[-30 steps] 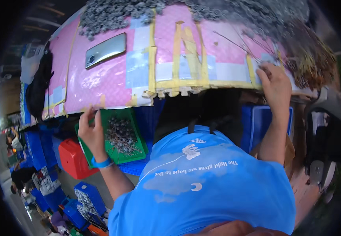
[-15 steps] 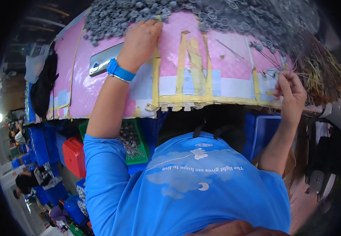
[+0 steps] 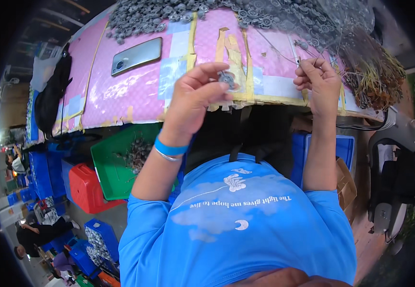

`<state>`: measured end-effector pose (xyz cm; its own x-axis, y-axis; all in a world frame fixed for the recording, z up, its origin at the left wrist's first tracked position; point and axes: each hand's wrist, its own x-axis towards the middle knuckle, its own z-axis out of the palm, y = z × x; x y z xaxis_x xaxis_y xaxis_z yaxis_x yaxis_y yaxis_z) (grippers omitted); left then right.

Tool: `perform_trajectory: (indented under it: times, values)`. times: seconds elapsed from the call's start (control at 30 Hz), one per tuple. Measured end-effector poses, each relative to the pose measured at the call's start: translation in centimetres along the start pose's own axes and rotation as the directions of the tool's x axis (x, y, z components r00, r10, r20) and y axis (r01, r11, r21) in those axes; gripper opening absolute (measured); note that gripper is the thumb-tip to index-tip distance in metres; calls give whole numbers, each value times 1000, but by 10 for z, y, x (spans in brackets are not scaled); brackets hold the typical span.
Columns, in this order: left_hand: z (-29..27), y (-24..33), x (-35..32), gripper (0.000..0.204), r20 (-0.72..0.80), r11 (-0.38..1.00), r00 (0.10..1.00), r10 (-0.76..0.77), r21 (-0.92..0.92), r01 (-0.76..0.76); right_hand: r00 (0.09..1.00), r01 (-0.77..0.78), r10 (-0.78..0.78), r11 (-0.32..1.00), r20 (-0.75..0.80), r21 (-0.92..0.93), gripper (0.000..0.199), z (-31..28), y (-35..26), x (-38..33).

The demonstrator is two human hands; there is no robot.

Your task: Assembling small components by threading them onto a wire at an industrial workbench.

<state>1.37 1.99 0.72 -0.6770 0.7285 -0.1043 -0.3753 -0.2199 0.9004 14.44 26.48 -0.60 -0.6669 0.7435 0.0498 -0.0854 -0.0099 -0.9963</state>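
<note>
Above the front edge of the table, my left hand point(image 3: 191, 98) is closed in a pinch on a small round grey part point(image 3: 226, 79). My right hand point(image 3: 320, 86), farther right, has its fingers pressed together on a thin wire stem point(image 3: 298, 60), whose far part is hard to follow. The two hands are apart. Beyond them a heap of similar grey parts point(image 3: 143, 19) spreads along the back of the table. Beside my right hand lies a bundle of thin yellowish and brown stems point(image 3: 377, 79).
A phone point(image 3: 136, 56) lies on the pink, taped table cover point(image 3: 116, 98). Below the table edge at left stand a green tray point(image 3: 103, 165) with stemmed grey pieces and a red container point(image 3: 85, 189). Other people and blue crates point(image 3: 101, 239) appear at far left.
My left hand has come back from the heap toward the table's front edge with a grey part in its fingers. My right hand has moved left and up, away from the stem bundle.
</note>
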Motion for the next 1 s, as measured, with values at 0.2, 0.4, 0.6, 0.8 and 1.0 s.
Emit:
perform_trajectory:
  times: [0.2, 0.4, 0.6, 0.8, 1.0]
  values:
    - [8, -18, -21, 33, 97, 981, 989, -116, -144, 129, 994, -51, 83, 928, 73, -369, 15, 4, -10, -24]
    - [11, -24, -28, 33, 117, 980, 982, -149, -113, 163, 981, 48, -159, 761, -114, -647, 18, -40, -23, -14]
    - [20, -34, -28, 31, 153, 975, 969, -192, -84, 207, 995, 10, -12, 1000, -101, -18, 18, -36, -16, -24]
    - [22, -38, -31, 32, 173, 982, 970, -169, -50, 180, 998, -69, 59, 905, -37, -419, 16, -34, -11, -20]
    - [27, -40, -25, 32, 202, 980, 961, -187, -34, 198, 995, -75, 74, 997, -71, -11, 14, -52, -16, -10]
